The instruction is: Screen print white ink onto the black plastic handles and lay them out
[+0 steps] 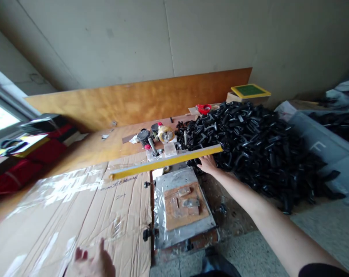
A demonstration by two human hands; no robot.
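Observation:
My left hand (95, 262) is at the lower left over a flattened cardboard sheet (84, 207), fingers spread and holding nothing. My right hand (208, 164) reaches to the near left edge of a heap of black plastic pieces (249, 142). Its fingers look apart, their tips close to some black pieces; whether they touch one is unclear. A long yellow bar (165, 163) with a pale top edge crosses just above that hand and partly covers it. Below lies a grey plate (174, 179) with a brown board (174, 221) and small flat clear pieces (191, 202) on it.
Behind the bar stand jars (143, 135), a yellowish tape roll (166, 134) and a red tape dispenser (204, 109). A yellow-framed green screen (251, 91) rests at the back right. A grey bin (319, 150) stands right, red and black boxes (57, 132) left.

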